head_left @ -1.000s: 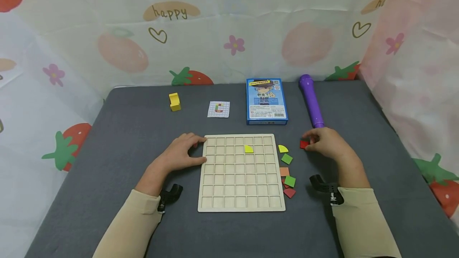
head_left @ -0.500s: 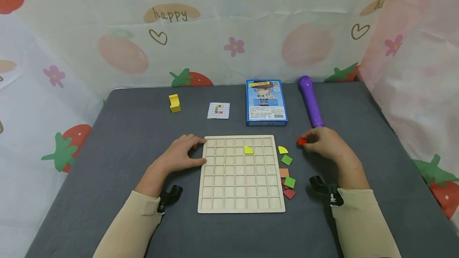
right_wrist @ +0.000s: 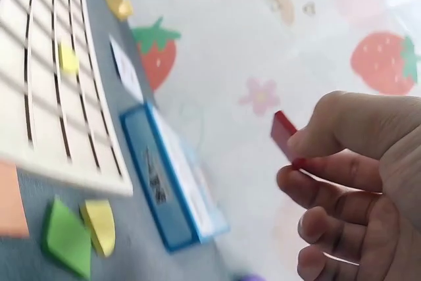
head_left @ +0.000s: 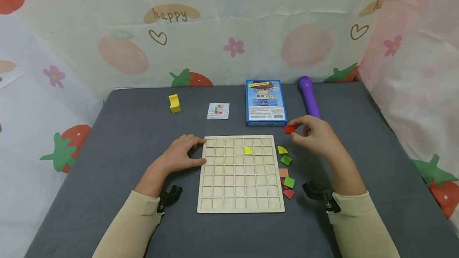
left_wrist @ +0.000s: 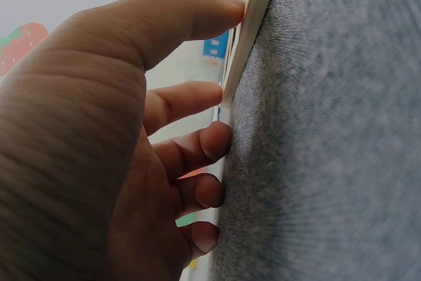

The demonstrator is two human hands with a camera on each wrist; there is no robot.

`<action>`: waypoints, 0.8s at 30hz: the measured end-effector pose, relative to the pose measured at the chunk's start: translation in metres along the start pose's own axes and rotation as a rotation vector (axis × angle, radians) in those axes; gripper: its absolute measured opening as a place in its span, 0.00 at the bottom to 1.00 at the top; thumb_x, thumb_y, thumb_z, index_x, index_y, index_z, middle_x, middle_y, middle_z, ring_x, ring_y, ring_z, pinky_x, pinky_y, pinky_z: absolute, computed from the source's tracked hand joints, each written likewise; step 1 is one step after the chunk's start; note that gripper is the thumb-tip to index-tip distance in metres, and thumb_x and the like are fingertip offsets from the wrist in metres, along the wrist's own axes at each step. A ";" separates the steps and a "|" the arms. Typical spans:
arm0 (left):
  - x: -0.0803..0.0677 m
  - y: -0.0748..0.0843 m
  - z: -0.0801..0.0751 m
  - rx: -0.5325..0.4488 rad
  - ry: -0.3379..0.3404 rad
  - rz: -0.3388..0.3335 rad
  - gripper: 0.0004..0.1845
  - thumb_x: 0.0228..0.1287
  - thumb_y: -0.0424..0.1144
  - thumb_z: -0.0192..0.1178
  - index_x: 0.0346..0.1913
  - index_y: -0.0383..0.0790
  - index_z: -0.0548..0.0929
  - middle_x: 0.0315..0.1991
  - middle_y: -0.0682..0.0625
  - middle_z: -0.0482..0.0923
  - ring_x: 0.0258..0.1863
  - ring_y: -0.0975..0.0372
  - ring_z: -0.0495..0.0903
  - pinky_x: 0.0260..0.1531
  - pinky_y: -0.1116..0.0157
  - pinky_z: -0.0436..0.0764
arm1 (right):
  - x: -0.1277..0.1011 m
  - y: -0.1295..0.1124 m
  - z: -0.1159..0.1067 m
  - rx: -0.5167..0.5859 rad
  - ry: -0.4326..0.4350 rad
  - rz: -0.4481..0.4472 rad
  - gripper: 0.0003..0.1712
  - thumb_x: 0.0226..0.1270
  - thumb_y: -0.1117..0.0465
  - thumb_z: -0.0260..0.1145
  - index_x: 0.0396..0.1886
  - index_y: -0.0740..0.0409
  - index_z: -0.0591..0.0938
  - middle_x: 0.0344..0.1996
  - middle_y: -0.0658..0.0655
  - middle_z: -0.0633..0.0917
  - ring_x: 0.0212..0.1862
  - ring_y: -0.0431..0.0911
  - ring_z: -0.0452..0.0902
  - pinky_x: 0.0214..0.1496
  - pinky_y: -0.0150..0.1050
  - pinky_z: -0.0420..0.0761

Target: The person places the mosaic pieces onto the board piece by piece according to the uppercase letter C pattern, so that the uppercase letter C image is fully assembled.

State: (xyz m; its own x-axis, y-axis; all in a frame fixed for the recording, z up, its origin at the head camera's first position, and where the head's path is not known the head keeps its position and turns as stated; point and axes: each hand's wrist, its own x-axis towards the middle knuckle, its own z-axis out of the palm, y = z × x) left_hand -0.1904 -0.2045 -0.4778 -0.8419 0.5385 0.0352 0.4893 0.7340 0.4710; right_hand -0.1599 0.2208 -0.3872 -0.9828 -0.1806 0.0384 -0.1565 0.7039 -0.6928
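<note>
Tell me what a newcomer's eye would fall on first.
Likely the pale gridded board, central on the dark gray table, with one yellow tile in its grid. Next, the red tile pinched by the right hand off the board's far right corner, then the blue box beyond.

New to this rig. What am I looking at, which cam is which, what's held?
No machine here: the left grip and right grip are a person's bare hands. The wide picture comes from a camera on the head, looking forward and down; the two close ones come from cameras on each wrist.

On the dark table lies a gridded board with one yellow piece in it and loose coloured pieces along its right edge. Beyond are a yellow block, pattern card, blue box and purple stick.

The left fingertips touch the board's left edge; the right ones pinch a red tile.
</note>
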 end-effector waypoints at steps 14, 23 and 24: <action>0.000 -0.001 0.000 0.005 0.000 -0.002 0.33 0.61 0.55 0.71 0.65 0.42 0.80 0.39 0.52 0.71 0.38 0.59 0.66 0.42 0.56 0.65 | 0.000 -0.039 0.023 0.121 0.024 -0.169 0.14 0.67 0.67 0.70 0.52 0.60 0.87 0.43 0.57 0.81 0.32 0.50 0.70 0.32 0.42 0.69; -0.001 -0.001 0.000 0.007 0.002 0.003 0.33 0.61 0.55 0.71 0.66 0.42 0.80 0.39 0.52 0.72 0.39 0.59 0.67 0.43 0.56 0.65 | 0.007 -0.052 0.055 0.118 -0.076 -0.211 0.14 0.67 0.64 0.72 0.52 0.58 0.88 0.42 0.55 0.81 0.32 0.48 0.70 0.34 0.44 0.71; -0.001 -0.001 0.000 0.007 0.002 0.003 0.33 0.61 0.55 0.71 0.66 0.42 0.80 0.40 0.52 0.72 0.39 0.59 0.67 0.43 0.55 0.65 | 0.007 -0.053 0.059 0.120 -0.086 -0.208 0.14 0.67 0.63 0.72 0.52 0.58 0.88 0.42 0.54 0.80 0.33 0.48 0.70 0.34 0.44 0.71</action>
State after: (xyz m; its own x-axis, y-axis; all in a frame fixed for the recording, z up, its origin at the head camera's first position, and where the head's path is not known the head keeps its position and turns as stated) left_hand -0.1899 -0.2056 -0.4780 -0.8409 0.5398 0.0381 0.4933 0.7356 0.4643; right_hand -0.1531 0.1420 -0.3926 -0.9181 -0.3741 0.1314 -0.3364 0.5597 -0.7573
